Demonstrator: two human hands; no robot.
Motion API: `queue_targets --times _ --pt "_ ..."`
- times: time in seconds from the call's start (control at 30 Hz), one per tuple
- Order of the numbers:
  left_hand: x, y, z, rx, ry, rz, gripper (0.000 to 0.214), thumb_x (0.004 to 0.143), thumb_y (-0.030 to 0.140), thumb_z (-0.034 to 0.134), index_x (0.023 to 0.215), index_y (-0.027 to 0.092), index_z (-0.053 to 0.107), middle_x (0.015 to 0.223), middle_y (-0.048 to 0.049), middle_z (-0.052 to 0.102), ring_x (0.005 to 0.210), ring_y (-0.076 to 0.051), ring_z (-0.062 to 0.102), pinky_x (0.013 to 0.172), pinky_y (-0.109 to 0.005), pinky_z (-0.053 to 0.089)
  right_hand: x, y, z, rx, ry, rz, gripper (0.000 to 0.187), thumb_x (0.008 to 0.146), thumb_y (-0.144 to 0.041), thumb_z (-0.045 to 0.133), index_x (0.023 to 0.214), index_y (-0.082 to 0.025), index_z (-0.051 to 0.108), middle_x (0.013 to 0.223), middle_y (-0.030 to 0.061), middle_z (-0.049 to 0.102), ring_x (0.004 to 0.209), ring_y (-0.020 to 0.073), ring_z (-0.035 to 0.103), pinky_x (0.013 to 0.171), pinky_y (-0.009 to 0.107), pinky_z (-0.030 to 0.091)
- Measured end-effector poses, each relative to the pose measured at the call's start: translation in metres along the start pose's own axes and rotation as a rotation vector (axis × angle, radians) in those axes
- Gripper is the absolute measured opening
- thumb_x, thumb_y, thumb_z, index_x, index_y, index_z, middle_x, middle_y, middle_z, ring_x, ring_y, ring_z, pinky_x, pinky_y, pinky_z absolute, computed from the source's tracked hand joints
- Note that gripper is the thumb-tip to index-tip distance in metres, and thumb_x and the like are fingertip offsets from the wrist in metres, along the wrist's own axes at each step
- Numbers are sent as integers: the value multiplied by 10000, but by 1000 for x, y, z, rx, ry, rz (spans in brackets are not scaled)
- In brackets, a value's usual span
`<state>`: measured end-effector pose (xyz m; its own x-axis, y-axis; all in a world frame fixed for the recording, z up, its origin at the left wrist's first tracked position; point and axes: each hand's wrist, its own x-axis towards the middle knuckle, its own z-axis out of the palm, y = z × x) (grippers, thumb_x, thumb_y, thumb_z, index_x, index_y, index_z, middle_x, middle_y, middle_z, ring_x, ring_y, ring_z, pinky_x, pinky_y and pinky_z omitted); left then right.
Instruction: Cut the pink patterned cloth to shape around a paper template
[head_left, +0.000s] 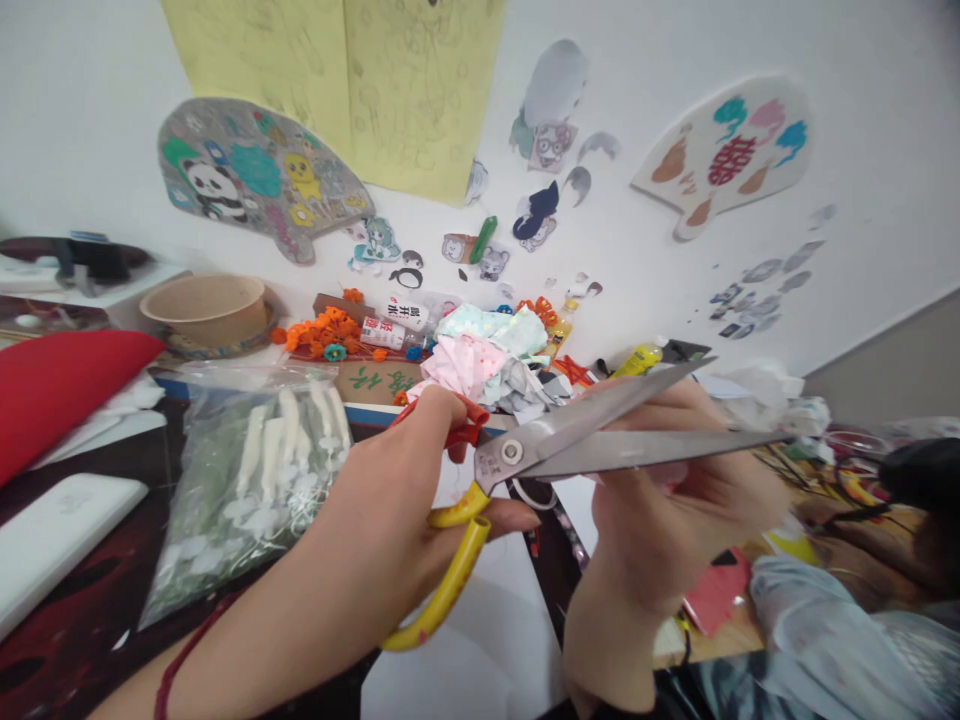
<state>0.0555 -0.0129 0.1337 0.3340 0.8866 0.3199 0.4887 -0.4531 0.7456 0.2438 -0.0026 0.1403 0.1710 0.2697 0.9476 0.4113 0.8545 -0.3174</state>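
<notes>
Left hand [367, 510] clenched on scissors [511, 452] | right hand [675, 500] behind blades [637, 430], grip unclear | stiff, fairly heavy steel, probably; hold by yellow handles [450, 570]

A red fabric cushion [67, 395] lies at nine o'clock. A clear plastic bag of white pieces [247, 490] sits at eight o'clock.

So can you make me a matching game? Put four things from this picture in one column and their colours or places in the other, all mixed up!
Things:
1. scissors
2. pillow
3. panda picture
4. plastic bag

Colours or places:
A. on the wall
B. see-through, with white pieces inside
C. yellow handles, held in the left hand
D. red

Right pairs: 1-C, 2-D, 3-A, 4-B
</notes>
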Motion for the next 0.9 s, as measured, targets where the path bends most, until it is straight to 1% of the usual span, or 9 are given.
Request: queue_targets --times 0.1,0.3,0.4,0.5,0.6,0.7,0.8,0.9 --pt "0 1 0 11 1 8 509 851 676 688 968 238 456 965 -53 724 811 -260 714 646 -376 532 1 -3 -6 -2 -44 19 312 632 52 720 788 -208 795 787 -35 785 743 155 709 677 307 563" --pt "-3 -1 0 2 4 7 490 866 664 672 993 238 467 998 -58 731 827 -258 720 655 -377 536 1 -4 -6 -28 -46 37 278 703 0 723 807 -248 796 790 -32 784 760 184 720 680 341 575" --pt "-1 0 -1 -3 -3 2 503 859 684 667 978 238 466 986 -54 729 820 -256 719 647 -375 532 2 -3 -6 -13 -38 19 284 666 33 714 775 -218 791 774 -28 780 746 165 712 686 319 573" --pt "0 1 -1 6 -5 6 469 885 666 638 948 237 460 954 -47 723 808 -252 718 639 -371 526 3 -2 -7 3 -45 -12 295 634 45 718 783 -199 791 787 -15 785 751 165 719 687 312 578" --pt "0 1 -2 14 -8 12 465 888 664 639 930 238 456 921 -35 711 801 -246 718 608 -348 512 4 -1 -8 -26 -59 -37 300 658 31 707 795 -223 791 787 -14 779 748 181 730 670 329 582" --pt "-2 -1 -2 18 -4 28 499 859 687 672 939 240 465 929 -28 709 812 -241 720 599 -334 511 3 0 -9 -55 -61 -16 287 680 3 717 799 -249 789 790 -20 776 762 200 734 654 350 581" --pt "-4 -2 -1 25 -4 44 502 867 705 651 956 243 474 924 -21 706 823 -237 722 611 -331 519 2 0 -10 -63 -62 -24 221 721 -55 759 812 -255 789 782 -20 774 777 197 732 644 344 579" --pt "-4 -3 -1 48 5 68 485 893 706 612 959 246 475 906 -16 706 788 -231 715 598 -328 503 2 0 -12 -100 -78 -44 166 783 -119 758 825 -277 787 781 -9 772 751 201 730 629 352 580"
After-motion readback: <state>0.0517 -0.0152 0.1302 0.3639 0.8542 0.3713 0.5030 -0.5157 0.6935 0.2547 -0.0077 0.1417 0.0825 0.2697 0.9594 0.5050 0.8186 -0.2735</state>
